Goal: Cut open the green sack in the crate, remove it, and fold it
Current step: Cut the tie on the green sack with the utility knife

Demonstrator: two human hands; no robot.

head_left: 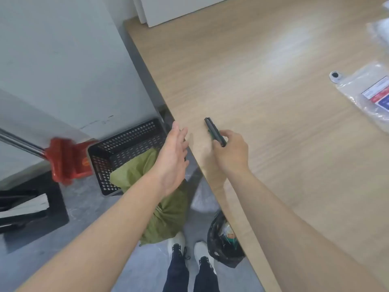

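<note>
sack (166, 216) in crate (117, 148), table (273, 102) right

A crumpled green sack (166, 216) slumps over the black perforated crate's (117, 148) near rim onto the floor, beside the table's left edge. Just inside that edge, the right hand (230, 152) pinches a dark cutter (214, 131).

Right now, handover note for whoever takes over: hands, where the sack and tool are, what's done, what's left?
Left hand: open, holds nothing, hovers above the green sack.
Right hand: grips the cutter, low over the table near its edge.
Green sack: partly in the black crate on the floor, spilling over its near side.
Done: nothing visible; no cut shows.
Left: cut it open, remove it, fold it.
</note>
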